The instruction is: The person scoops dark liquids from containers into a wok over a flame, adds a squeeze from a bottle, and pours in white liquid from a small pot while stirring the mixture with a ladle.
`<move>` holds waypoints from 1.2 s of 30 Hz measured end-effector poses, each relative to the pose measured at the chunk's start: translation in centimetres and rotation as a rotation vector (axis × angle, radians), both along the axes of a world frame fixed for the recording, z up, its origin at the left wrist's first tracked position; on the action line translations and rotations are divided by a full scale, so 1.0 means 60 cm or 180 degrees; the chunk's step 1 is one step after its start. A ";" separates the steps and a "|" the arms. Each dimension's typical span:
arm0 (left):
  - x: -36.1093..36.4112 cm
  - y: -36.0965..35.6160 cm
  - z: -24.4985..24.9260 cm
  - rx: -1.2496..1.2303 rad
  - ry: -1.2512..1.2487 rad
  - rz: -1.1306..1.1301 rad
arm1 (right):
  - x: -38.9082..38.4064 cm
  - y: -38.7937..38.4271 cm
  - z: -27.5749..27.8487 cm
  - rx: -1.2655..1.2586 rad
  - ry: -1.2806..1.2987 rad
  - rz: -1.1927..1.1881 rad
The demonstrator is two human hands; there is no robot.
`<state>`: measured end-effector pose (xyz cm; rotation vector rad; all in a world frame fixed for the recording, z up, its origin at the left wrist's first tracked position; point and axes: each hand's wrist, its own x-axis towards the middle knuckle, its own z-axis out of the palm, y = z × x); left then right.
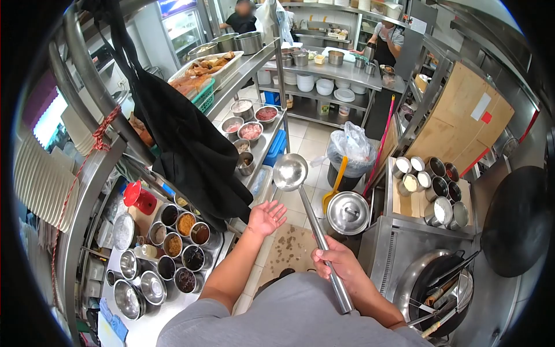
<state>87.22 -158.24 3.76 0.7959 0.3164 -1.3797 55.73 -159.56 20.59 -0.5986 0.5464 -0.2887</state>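
A steel ladle (316, 225) with a long handle is in my right hand (342, 261), whose fingers wrap round the handle. The ladle's round bowl points up and away from me. My left hand (267, 218) is to the left of the ladle, palm up with its fingers apart, and holds nothing. A black apron (191, 139) hangs from the rack just beyond it on the left. The tiled floor (295, 202) shows behind the ladle.
Seasoning pots (186, 224) and steel bowls (130, 299) stand at left. On the right are steel canisters (442, 209), a wok (517, 221) and a lidded pot (348, 213). Two people (388, 43) (241, 22) stand at the back.
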 end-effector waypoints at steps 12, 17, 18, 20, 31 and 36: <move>-0.007 0.000 -0.007 0.0016 0.0011 -0.0073 | -0.007 0.010 0.003 0.0066 0.0090 -0.0010; -0.013 -0.007 -0.009 0.0044 0.0009 -0.0127 | -0.012 0.007 -0.004 0.0065 0.0078 0.0003; -0.015 -0.008 -0.006 0.0057 0.0011 -0.0138 | -0.013 0.007 -0.005 0.0064 0.0110 -0.0006; -0.020 -0.011 -0.001 0.0079 0.0020 -0.0154 | -0.016 0.008 -0.009 0.0051 0.0118 -0.0030; -0.024 -0.026 -0.001 0.0002 -0.0024 -0.0225 | -0.016 0.006 -0.003 -0.0004 0.0123 -0.0079; -0.017 -0.025 -0.005 -0.0009 -0.0026 -0.0213 | -0.011 0.006 -0.001 0.0004 0.0174 -0.0076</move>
